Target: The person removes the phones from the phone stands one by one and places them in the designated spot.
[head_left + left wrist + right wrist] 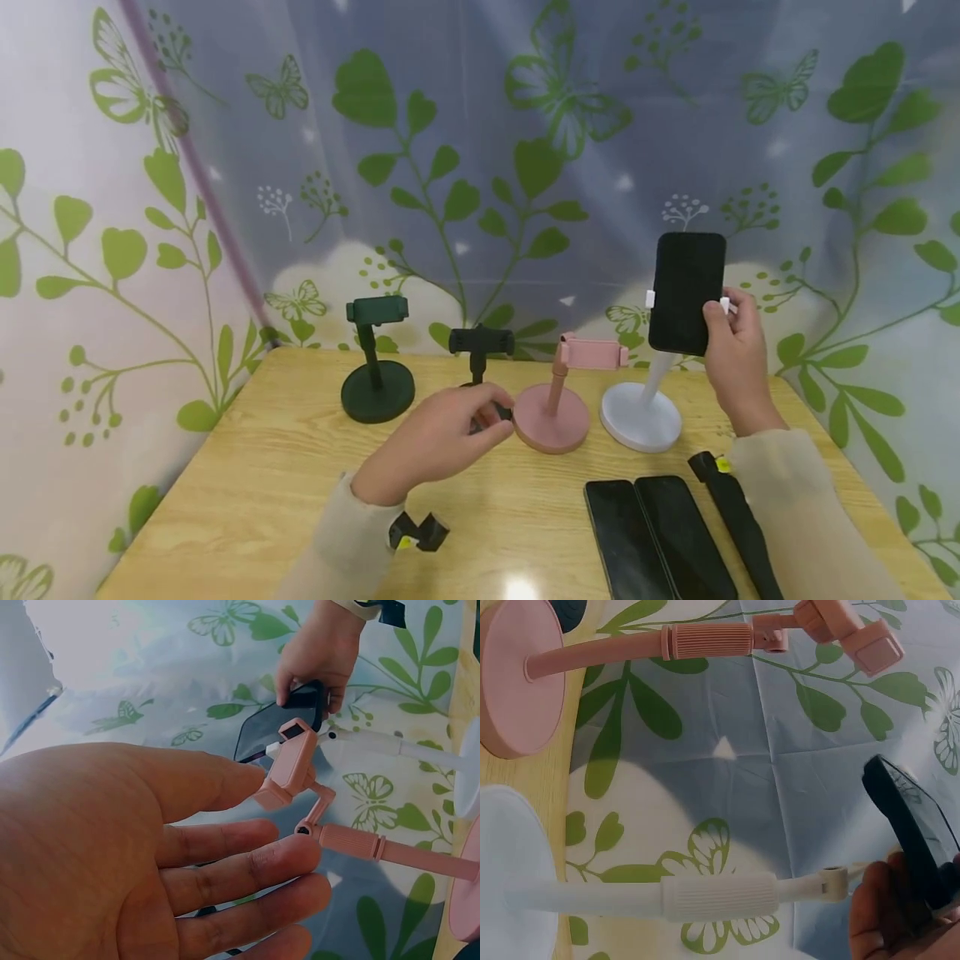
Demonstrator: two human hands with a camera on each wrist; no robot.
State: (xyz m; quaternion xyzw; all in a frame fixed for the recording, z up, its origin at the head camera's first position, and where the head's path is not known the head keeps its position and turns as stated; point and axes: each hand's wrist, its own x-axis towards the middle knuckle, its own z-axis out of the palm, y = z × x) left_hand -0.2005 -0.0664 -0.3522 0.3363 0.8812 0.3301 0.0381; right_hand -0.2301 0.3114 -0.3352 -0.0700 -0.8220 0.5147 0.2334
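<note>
A black smartphone (687, 292) stands upright between the white clamps of a white phone stand (641, 417). My right hand (738, 358) grips the phone's lower right edge, thumb on the front and fingers behind. In the right wrist view the phone (911, 825) appears from the side, partly covered by the fingers. My left hand (442, 433) hovers above the table, left of a pink phone stand (551, 419) and in front of a black one (482, 341). Its fingers are loosely extended and hold nothing, as the left wrist view confirms; there the hand (217, 862) appears palm side.
A dark green phone stand (377, 392) is at the back left of the wooden table (247, 475). Two black smartphones (626, 533) lie side by side at the front right, near my right sleeve. A leaf-patterned curtain (465, 167) hangs behind the table.
</note>
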